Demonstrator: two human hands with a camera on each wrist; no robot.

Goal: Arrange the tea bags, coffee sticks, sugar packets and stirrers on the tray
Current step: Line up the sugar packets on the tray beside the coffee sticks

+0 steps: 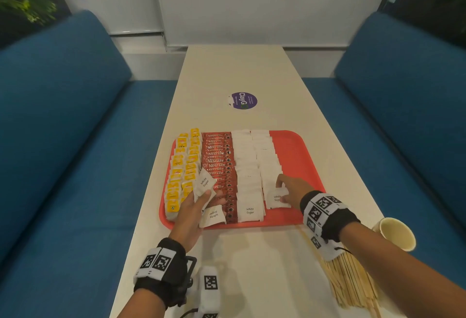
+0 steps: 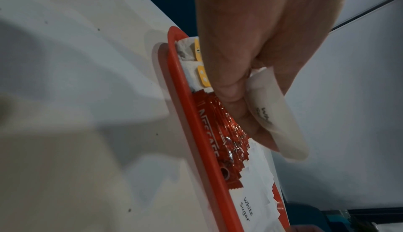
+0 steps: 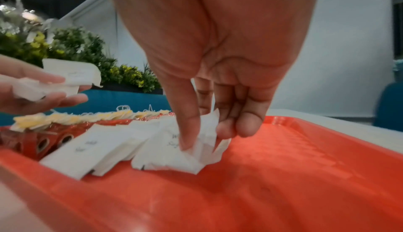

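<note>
Two hands work over the tray (image 1: 290,141): from the head, stirrers (image 1: 350,282) lie off it. Left hand (image 2: 257,49) grips sugar packets (image 2: 277,115); tea bags half hidden. Right hand (image 3: 218,63) pinches a blurred packet (image 3: 202,142).

head: high, looking down the table | wrists: close, low (both share the tray (image 1: 297,146))

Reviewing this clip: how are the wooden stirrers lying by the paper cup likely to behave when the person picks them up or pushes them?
The wooden stirrers lie off the tray in a loose fanned bundle, so a push would probably scatter them rather than move them together. They look thin and straight, so likely stiff, light, and snappable if bent. A one-handed grip might drop a few, since nothing binds them.
</note>
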